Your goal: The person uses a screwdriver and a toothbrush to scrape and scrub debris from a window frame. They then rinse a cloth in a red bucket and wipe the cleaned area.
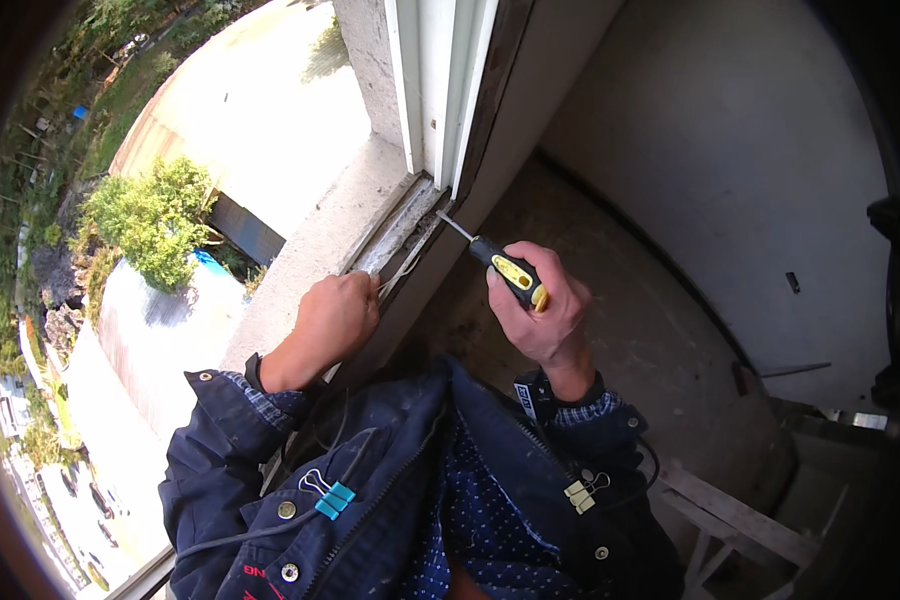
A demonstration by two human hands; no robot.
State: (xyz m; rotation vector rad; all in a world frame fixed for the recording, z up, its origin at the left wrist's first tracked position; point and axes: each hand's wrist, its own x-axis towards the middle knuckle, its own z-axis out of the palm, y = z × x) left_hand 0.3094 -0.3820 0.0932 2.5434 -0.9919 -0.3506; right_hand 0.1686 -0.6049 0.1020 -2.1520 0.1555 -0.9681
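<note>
My right hand (544, 300) is closed around the black and yellow handle of a screwdriver (511, 274). The screwdriver's metal shaft points up and left, its tip at the inner edge of the window frame's bottom track (405, 229), near the corner. Dirt and debris lie along this track. My left hand (341, 311) is closed at the lower part of the track, with a thin pale strip (400, 277) running out beside its fingers. Whether the fingers pinch the strip is hidden. White upright window profiles (439, 90) rise from the track's far end.
A rough concrete ledge (307, 225) runs outside the opening, high above roofs and trees. The interior wall (555, 67) borders the frame at right. A white-stained trestle or bench (742, 517) stands on the floor at lower right.
</note>
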